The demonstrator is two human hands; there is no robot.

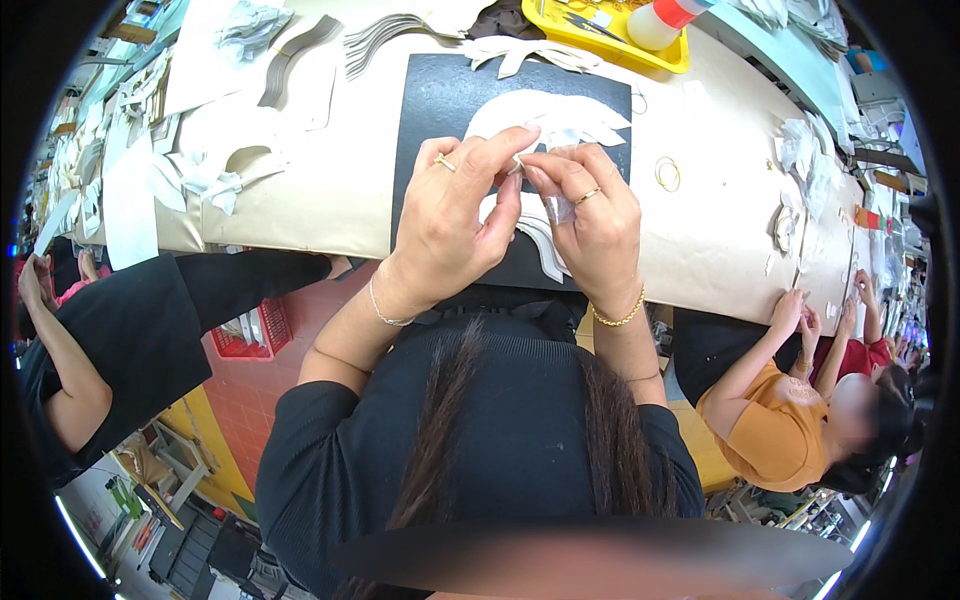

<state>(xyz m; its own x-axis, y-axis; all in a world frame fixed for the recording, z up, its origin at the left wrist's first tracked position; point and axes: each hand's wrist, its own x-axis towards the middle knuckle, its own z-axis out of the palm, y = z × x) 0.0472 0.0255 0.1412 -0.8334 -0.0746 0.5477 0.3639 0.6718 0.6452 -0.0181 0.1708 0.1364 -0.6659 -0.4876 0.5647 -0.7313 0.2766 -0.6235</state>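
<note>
The left hand point(450, 218) is half closed, and its thumb and index finger pinch a small whitish piece point(517, 164). The right hand point(600, 215) is also half closed; its thumb and index finger grasp the same piece from the other side, so the piece is between the two hands, above the black board point(424, 112). The exact form of this piece I cannot tell, because the fingers cover much of it. On the board, white curved pieces point(505, 108) lie just beyond the fingers, and more white curved strips point(541, 236) lie under the hands, partly hidden by them. The board rests on the beige desk point(345, 185). Near its far edge stands a yellow tray point(552, 34), with scissors point(594, 27) and a white bottle with a red band point(652, 28) inside. To the right of the board there are yellow rings point(667, 175), and to the far left, grey strips point(290, 62). Both forearms come from below and lean inward, with the wrists bent, the palms facing each other and the fingertips meeting at the piece.
</note>
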